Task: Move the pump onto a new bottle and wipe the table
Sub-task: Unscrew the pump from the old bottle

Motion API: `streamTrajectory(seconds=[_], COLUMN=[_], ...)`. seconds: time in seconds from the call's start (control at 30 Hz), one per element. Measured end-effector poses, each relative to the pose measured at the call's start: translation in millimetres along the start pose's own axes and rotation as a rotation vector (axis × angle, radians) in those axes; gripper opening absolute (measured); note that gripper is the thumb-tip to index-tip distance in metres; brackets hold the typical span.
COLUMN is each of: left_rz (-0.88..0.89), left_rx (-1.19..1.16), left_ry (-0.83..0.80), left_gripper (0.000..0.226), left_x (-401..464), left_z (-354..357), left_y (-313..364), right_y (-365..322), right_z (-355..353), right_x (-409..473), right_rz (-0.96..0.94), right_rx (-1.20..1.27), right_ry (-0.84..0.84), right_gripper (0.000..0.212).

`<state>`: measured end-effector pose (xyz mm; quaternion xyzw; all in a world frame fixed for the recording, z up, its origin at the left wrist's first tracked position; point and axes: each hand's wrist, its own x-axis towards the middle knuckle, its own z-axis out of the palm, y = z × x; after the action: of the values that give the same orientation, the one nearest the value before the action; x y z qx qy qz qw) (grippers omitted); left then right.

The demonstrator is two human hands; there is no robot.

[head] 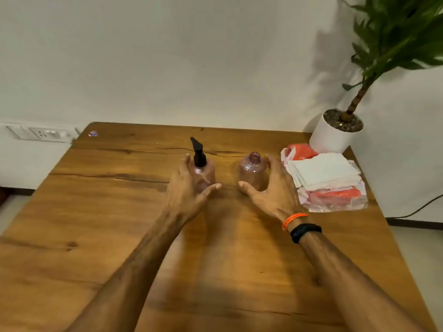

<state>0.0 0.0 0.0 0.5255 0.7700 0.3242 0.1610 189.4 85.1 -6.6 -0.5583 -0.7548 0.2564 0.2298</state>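
2 translucent pink plastic bottles stand upright and apart near the far middle of a wooden table (119, 212). The left bottle (203, 174) carries a black pump (198, 153) seated in its neck, nozzle pointing away; the right bottle (253, 172) has an open threaded neck and no closure. The left hand (185, 188) cups the pump bottle from its left side, fingers reaching round behind the shoulder and thumb extended across the base in front; whether the grip has closed firmly cannot be told. The right hand (271, 188) brackets the open bottle, fingers curved beside its right shoulder and thumb lying at its base, with visible gaps, so it appears to surround rather than clasp. Both bottles look empty, hence probably light, thin-walled and easily tipped or dented by a squeeze; smooth plastic may slip under torque. Judged handling: hold the body low and broadly with 1 hand, and turn the pump at its ribbed collar, not at the nozzle, lifting straight up because a dip tube probably hangs inside. A stack of folded white cloths (323, 171) on orange-and-clear packets (335, 197) lies to the right, beside a potted plant (335, 130), within reach for wiping.
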Motion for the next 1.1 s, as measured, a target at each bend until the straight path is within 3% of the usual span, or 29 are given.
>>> streamTrajectory(seconds=[0.33, 0.53, 1.1], left_rz=[0.038, 0.017, 0.006], left_rx=[-0.196, -0.257, -0.312], left_ry=[0.196, 0.166, 0.097], left_gripper=[0.088, 0.085, 0.083], left_x=[11.6, 4.1, -80.1], left_z=[38.0, 38.9, 38.3], left_y=[-23.5, -26.4, -21.1], right_y=[35.9, 38.8, 55.9], right_z=[39.7, 38.1, 7.9], right_x=[18.8, 14.0, -75.7], right_rz=[-0.063, -0.097, -0.062], right_rx=[0.208, 0.237, 0.195], right_ry=[0.222, 0.259, 0.216], right_gripper=[0.079, 0.071, 0.082])
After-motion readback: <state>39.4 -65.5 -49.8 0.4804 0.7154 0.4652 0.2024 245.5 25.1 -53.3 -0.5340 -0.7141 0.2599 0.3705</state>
